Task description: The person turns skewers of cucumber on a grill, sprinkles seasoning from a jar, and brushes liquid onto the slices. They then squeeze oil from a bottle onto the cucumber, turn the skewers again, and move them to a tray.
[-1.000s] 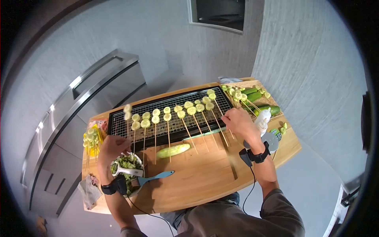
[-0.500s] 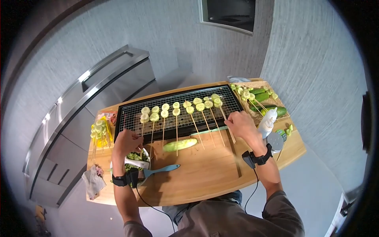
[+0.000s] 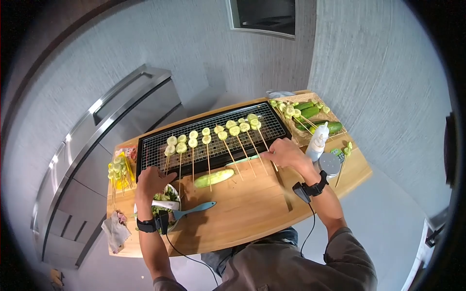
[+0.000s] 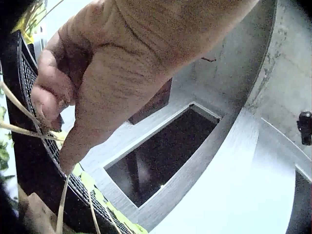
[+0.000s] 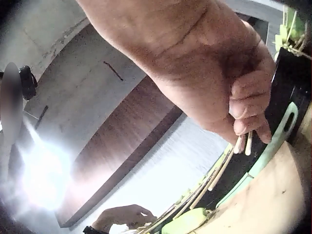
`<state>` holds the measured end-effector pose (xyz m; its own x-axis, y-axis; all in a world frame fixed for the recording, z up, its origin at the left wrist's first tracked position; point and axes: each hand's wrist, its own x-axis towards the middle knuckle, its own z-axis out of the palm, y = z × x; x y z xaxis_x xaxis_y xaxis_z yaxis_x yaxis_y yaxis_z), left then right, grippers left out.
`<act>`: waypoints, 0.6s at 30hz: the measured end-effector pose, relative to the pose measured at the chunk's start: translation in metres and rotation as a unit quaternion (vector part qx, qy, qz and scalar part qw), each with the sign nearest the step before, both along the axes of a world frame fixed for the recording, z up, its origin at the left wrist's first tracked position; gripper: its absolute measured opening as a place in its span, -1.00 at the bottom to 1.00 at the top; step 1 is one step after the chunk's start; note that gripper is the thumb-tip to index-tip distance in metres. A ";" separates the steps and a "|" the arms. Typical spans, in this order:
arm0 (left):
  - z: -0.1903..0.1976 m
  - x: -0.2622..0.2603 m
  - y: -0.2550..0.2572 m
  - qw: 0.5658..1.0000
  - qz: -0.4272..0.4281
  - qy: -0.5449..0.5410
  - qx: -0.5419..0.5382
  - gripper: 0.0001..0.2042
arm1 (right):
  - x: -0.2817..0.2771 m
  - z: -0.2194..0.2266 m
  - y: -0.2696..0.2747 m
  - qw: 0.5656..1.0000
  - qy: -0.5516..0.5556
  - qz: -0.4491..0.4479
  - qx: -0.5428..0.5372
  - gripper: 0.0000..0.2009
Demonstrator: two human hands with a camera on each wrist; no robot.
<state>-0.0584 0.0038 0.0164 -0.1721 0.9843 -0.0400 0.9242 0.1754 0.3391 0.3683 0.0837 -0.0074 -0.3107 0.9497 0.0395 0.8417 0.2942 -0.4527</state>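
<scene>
Skewers of cucumber slices (image 3: pixel 192 142) lie in a row across a black grill (image 3: pixel 154 142), their sticks reaching over its front edge. My right hand (image 3: pixel 286 153) is at the right end of the row. In the right wrist view its fingers (image 5: pixel 248 105) pinch two stick ends (image 5: pixel 249 144). At the front left corner is my left hand (image 3: pixel 154 181), thumb spread apart from the curled fingers. Two sticks (image 4: pixel 22 129) meet those fingertips in the left wrist view. A peeled cucumber (image 3: pixel 213 179) lies before the grill, beneath some sticks.
A bowl of greens (image 3: pixel 178 193) with a white spoon (image 3: pixel 166 204) and blue brush (image 3: pixel 200 207) sits front left. Further left are bundled skewers (image 3: pixel 117 169) and a cloth (image 3: pixel 115 234). Whole cucumbers (image 3: pixel 332 127), a squeeze bottle (image 3: pixel 317 141) and a round grey lid (image 3: pixel 330 164) stand right.
The skewer lifted at the left end a second ago is no longer raised. My left hand has lowered and its thumb has spread. The right hand has stayed near the right-end sticks.
</scene>
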 end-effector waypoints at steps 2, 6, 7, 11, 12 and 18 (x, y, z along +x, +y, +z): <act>-0.009 -0.003 0.000 1.000 -0.007 0.002 0.017 -0.45 | -0.003 0.004 -0.001 1.000 0.013 0.005 -0.015 -0.55; -0.011 -0.007 0.001 0.999 0.014 -0.002 0.049 -0.54 | -0.003 0.002 0.000 0.999 0.008 -0.013 -0.052 -0.61; -0.009 -0.008 0.003 1.000 0.000 -0.017 0.010 -0.57 | -0.002 -0.001 0.001 0.999 0.011 -0.017 -0.036 -0.62; -0.017 -0.016 0.008 0.999 -0.020 -0.029 0.008 -0.63 | 0.000 -0.004 0.003 0.999 0.022 -0.032 -0.034 -0.63; -0.020 -0.020 0.012 0.999 -0.021 -0.029 0.009 -0.63 | 0.000 -0.006 0.004 0.999 0.027 -0.022 -0.021 -0.64; -0.009 -0.022 0.017 0.989 -0.040 -0.143 0.002 -0.68 | 0.008 0.003 -0.004 0.995 0.039 0.011 0.088 -0.66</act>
<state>-0.0803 0.0204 0.0069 -0.0760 0.9945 -0.0724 0.8011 0.1041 0.5894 0.3758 0.0800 -0.0044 -0.3204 0.9188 0.2304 0.7982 0.3929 -0.4566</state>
